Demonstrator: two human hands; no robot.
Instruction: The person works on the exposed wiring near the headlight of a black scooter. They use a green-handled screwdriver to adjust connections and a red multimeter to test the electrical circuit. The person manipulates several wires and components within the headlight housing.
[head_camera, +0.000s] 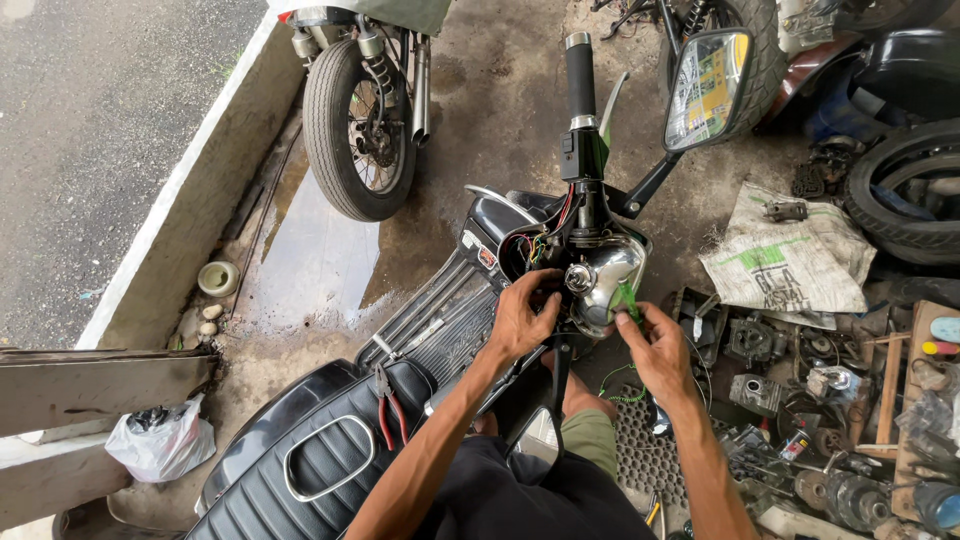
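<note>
black ribbed vinyl comes first: the motorcycle seat (310, 465) sits right below you, with red-handled pliers (385, 418) lying on its front end, set down and not in use.

just beyond, both your hands meet at the chrome headlight shell (603, 280). your left hand (522, 318) is curled with its fingertips pushed into the open back of the shell, where the bundle of coloured wires (537, 250) spills out; i can't tell whether it grips a wire or only presses against them. your right hand (655, 350) is pinched on a green wire (627, 300) at the shell's lower right edge, and a loose length of it trails down below that hand.

as a judgement, the job looks mid-way: the shell is opened and the wiring exposed, nothing is closed up yet, and the wires still hang out untidy.

further off, the handlebar grip (579, 72) and a mirror (707, 88) stand above the shell. past those, a parked bike's rear wheel (357, 130), a puddle (310, 260), and engine parts (800, 370) scattered on your right.
</note>
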